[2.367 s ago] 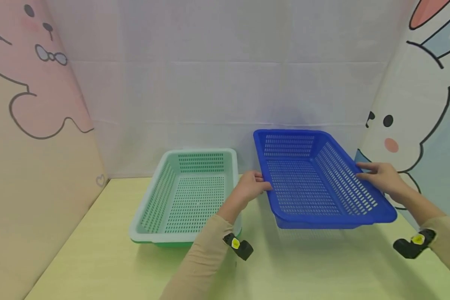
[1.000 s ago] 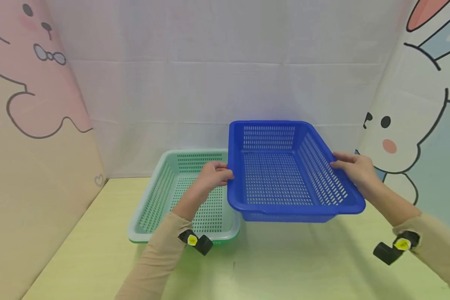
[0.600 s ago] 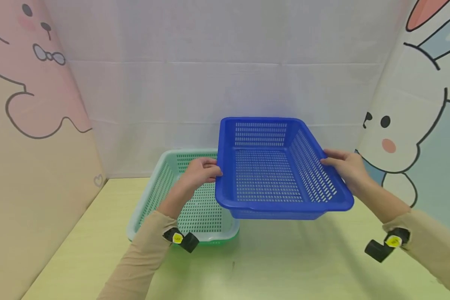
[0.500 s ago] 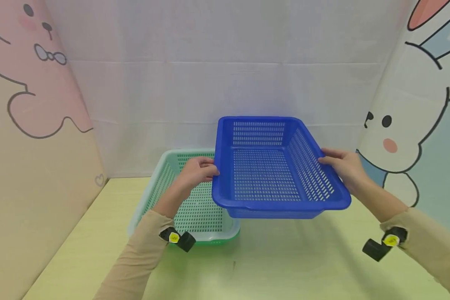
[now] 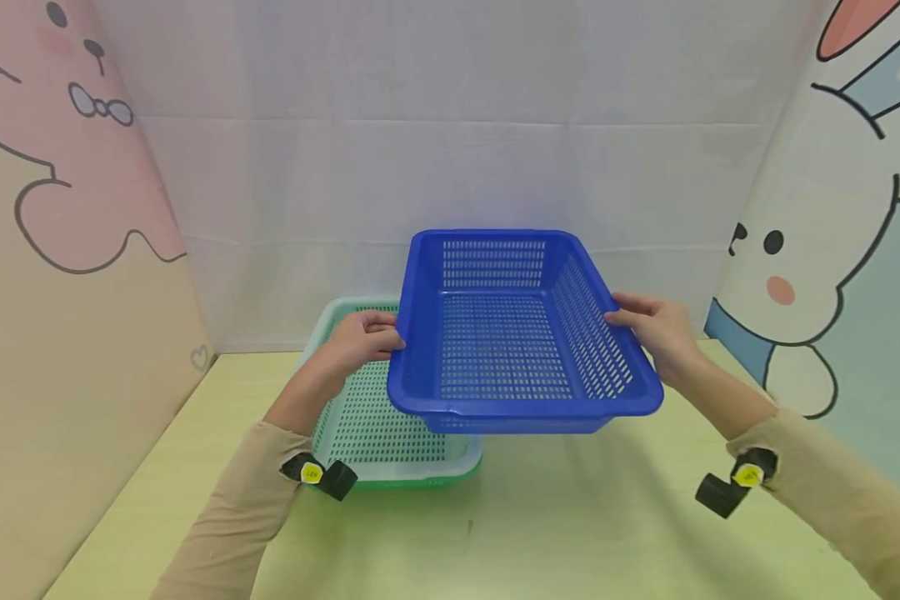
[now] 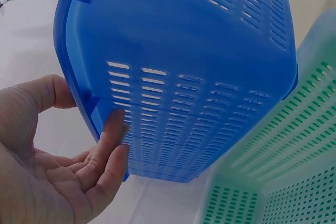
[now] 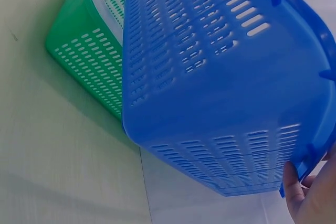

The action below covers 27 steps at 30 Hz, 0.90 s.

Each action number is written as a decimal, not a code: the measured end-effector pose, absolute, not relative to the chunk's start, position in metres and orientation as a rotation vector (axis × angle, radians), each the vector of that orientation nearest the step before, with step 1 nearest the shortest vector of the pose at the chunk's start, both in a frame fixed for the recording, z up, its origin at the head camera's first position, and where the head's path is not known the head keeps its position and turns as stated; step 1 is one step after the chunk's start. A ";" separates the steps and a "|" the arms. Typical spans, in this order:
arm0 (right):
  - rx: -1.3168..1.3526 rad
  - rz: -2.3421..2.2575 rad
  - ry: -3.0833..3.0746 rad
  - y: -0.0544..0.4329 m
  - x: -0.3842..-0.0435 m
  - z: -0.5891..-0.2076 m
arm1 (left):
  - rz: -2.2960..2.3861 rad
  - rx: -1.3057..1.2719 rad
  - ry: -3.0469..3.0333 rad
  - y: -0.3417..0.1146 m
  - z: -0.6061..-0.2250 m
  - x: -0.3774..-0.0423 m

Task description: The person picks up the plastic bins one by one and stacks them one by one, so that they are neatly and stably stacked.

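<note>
A blue plastic basket (image 5: 498, 346) with slotted walls hangs in the air, its bare inside facing me. My left hand (image 5: 356, 340) grips its left rim, thumb on top and fingers beneath, as the left wrist view shows with the hand (image 6: 73, 150) at the basket's wall (image 6: 173, 77). On the opposite rim my right hand (image 5: 656, 333) holds on in the same way. Below and to the left a pale green basket (image 5: 378, 471) stands on the table, partly hidden by the blue one. In the right wrist view a brighter green outer basket (image 7: 86, 51) shows around its pale rim.
The pale yellow-green table (image 5: 510, 525) runs back to a white cloth backdrop (image 5: 450, 167). Side panels with cartoon animals stand left and right, the rabbit panel (image 5: 855, 292) close beyond my right hand. Black cameras are strapped to both wrists.
Both hands have carried the blue basket leftward and slightly up, from the right of the green basket to partly over it. The green basket has stayed in place.
</note>
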State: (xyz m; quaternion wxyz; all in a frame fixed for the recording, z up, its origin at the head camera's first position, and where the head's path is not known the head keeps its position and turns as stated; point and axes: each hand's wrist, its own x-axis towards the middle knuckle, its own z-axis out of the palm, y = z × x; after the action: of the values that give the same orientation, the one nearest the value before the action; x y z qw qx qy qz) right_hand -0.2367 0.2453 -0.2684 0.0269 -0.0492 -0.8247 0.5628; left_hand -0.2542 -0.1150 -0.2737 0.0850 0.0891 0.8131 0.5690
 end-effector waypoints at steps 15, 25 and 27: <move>-0.154 2.070 -2.327 0.218 -0.247 -0.271 | 1.587 0.321 2.521 -0.155 -0.272 -0.250; -0.094 2.205 -2.254 0.227 -0.251 -0.273 | 1.592 0.353 2.528 -0.152 -0.269 -0.247; -0.075 2.213 -2.250 0.229 -0.251 -0.274 | 1.598 0.361 2.530 -0.152 -0.268 -0.246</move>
State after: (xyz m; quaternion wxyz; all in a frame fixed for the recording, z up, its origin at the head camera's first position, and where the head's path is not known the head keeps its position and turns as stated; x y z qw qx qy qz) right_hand -0.2512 0.2289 -0.2739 -0.0078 -0.0237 -0.7128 0.7009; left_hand -0.2462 -0.1517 -0.2680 0.0636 0.1195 0.8378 0.5290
